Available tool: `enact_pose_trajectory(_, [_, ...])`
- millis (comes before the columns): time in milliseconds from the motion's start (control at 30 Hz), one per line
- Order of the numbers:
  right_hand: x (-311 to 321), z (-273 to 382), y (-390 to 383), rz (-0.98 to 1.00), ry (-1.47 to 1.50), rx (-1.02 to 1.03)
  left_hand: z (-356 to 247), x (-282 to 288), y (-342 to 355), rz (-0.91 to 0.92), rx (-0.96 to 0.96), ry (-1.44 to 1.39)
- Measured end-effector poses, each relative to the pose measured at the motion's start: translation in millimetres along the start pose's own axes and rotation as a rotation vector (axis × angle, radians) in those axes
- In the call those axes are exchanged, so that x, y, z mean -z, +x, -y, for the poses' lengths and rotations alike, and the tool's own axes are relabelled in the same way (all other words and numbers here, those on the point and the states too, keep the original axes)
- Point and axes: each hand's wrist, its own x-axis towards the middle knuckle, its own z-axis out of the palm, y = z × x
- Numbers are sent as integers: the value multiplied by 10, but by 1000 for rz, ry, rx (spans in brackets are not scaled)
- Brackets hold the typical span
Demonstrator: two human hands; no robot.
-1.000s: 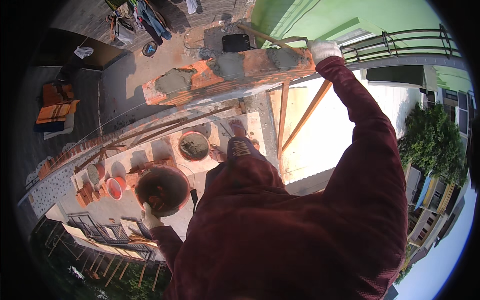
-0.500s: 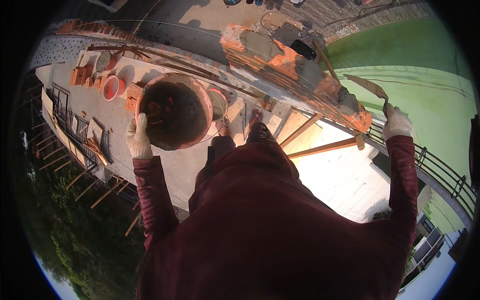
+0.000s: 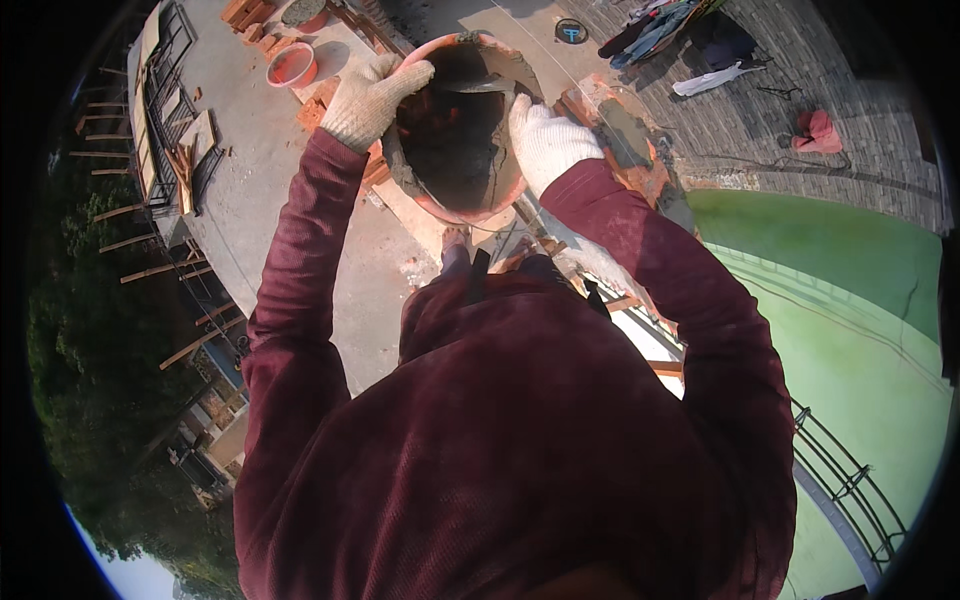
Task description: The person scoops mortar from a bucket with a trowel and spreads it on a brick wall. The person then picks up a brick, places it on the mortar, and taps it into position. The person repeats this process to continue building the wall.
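Up high, both gloved hands, left (image 3: pixel 372 98) and right (image 3: pixel 545 143), grip the mortar-caked pan (image 3: pixel 455 130) by its rim; tipped sideways, a slipping glove could drop it on the brick wall (image 3: pixel 625 140).

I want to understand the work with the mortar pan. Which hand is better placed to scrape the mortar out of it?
Probably the right hand: it holds a trowel inside the orange mortar pan. The left hand has its grip on the pan's rim and steadies it.

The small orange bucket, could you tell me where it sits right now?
In the head view, the small orange bucket stands upper left on the concrete slab, just left of the gloved left hand.
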Motion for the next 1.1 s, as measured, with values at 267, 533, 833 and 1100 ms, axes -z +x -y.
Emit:
enact_pose_trajectory(267, [336,69,-55,328,356,201,649,332,-122,-132,-122,-116])
enact_pose_trajectory(533, [427,577,76,263,271,253,425,593,-68,-78,-120,-99])
enact_pose_trajectory(833, [1131,462,496,73,245,252,438,658,-111,-146,-79,-258])
enact_pose_trajectory(1100, [977,377,577,-62,148,212,365,811,-214,-216,-42,-154])
